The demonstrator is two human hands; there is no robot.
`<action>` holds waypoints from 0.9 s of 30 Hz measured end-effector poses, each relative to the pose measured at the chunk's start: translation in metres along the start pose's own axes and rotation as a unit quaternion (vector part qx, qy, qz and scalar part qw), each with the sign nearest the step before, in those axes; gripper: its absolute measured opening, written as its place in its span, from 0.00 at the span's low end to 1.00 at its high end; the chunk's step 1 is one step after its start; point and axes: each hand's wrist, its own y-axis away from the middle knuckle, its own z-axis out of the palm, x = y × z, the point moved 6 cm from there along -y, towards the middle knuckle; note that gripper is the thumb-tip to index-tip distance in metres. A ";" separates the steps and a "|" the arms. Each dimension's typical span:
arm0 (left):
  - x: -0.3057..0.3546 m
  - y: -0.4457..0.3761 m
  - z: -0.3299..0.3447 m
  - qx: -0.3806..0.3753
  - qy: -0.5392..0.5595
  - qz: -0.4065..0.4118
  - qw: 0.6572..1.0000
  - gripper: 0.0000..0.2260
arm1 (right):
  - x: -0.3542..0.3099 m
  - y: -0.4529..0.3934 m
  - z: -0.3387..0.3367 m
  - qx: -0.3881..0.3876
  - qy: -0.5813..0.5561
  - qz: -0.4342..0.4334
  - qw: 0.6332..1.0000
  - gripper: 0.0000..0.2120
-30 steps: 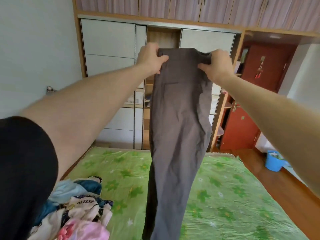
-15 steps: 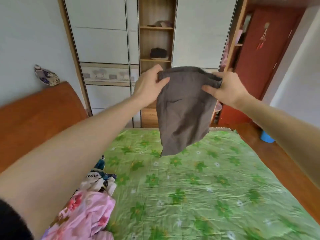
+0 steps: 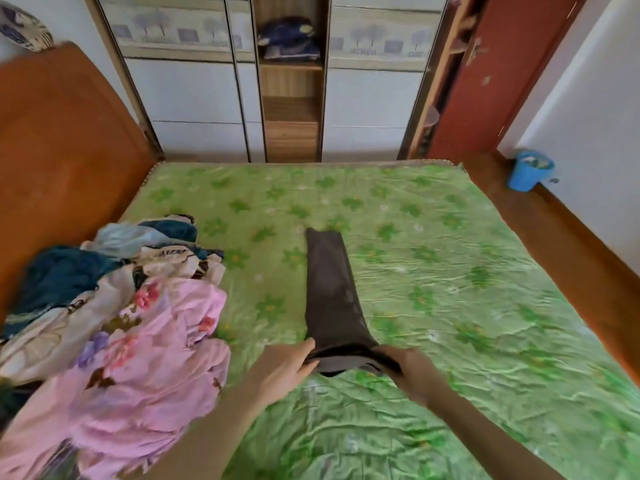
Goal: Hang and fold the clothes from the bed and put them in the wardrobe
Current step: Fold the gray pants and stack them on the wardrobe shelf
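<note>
Two hands hold the waistband end of the grey trousers (image 3: 332, 299), which lie flat on the green bedspread (image 3: 450, 271). The left hand (image 3: 284, 370) and the right hand (image 3: 405, 370) each pinch a corner of that near end, fingers closed on the cloth. From the fingers the trousers run straight away toward the wardrobe (image 3: 291, 98), long axis pointing at it, so a fold would likely bring one end over the other. Neither hand is nearer. Left of the trousers, apart from them, sits the pile of clothes (image 3: 131, 306); nothing lies across the trousers.
</note>
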 end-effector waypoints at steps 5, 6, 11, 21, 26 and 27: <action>0.028 0.059 0.085 -0.159 -0.005 0.042 0.986 0.09 | 0.026 0.065 0.087 -0.025 0.042 -0.058 0.997 0.21; 0.033 0.070 0.100 -0.187 0.004 0.042 0.981 0.08 | 0.030 0.073 0.107 -0.057 0.058 -0.074 0.994 0.22; 0.032 0.115 0.173 -0.254 0.056 -0.048 0.964 0.10 | 0.047 0.096 0.189 -0.178 0.135 -0.153 0.963 0.32; 0.005 0.111 0.332 -0.195 -0.001 0.008 0.981 0.25 | 0.109 0.097 0.310 -0.145 0.134 -0.262 0.945 0.17; -0.023 0.066 0.384 -0.137 -0.044 -0.065 0.988 0.30 | 0.139 0.040 0.335 0.012 0.114 -0.172 0.978 0.17; -0.025 0.064 0.394 -0.140 -0.052 -0.068 0.986 0.31 | 0.148 0.037 0.342 0.008 0.122 -0.163 0.979 0.19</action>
